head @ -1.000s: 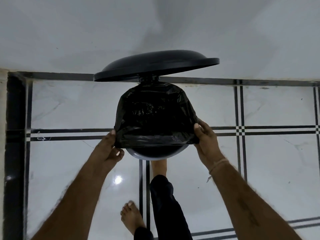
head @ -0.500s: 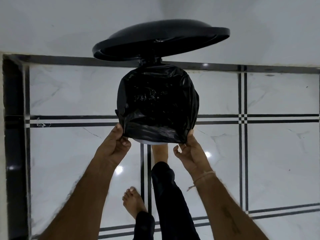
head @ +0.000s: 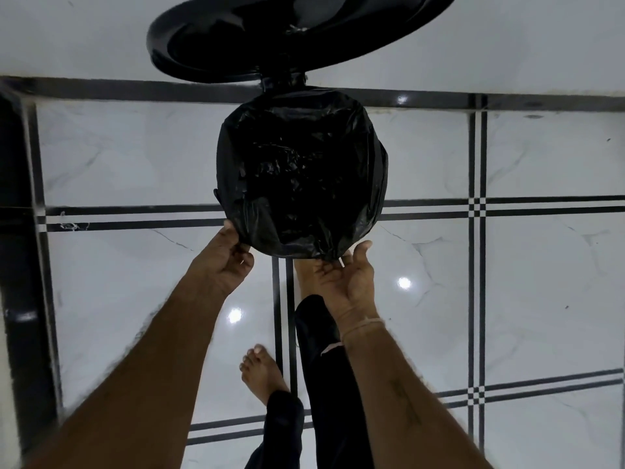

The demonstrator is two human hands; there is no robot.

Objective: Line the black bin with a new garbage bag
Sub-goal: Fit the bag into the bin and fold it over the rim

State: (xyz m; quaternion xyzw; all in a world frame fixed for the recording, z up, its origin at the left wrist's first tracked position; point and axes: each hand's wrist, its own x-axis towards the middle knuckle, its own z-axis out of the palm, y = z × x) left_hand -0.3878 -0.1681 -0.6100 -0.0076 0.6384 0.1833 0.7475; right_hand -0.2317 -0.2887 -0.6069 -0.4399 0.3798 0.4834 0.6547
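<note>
The black bin stands on the floor against the wall, its round lid (head: 294,32) tipped up and open at the top of the view. A glossy black garbage bag (head: 301,174) is stretched over the bin's mouth and hides the rim all round. My left hand (head: 223,265) pinches the bag's edge at the near left of the bin. My right hand (head: 348,275) is at the near right, palm up, fingers curled on the bag's folded edge. The bin's body is hidden under the bag.
White marble floor tiles with black double stripes (head: 477,208) spread all round. A grey wall (head: 507,45) rises behind the bin. One bare foot (head: 260,370) stands on the floor below; the other foot (head: 304,275) is up by the bin's base. A dark border (head: 17,231) runs along the left.
The bag's front edge has been drawn down over the near rim, which no longer shows. Both hands slid toward the near side and closer together. The lid has tilted further open.
</note>
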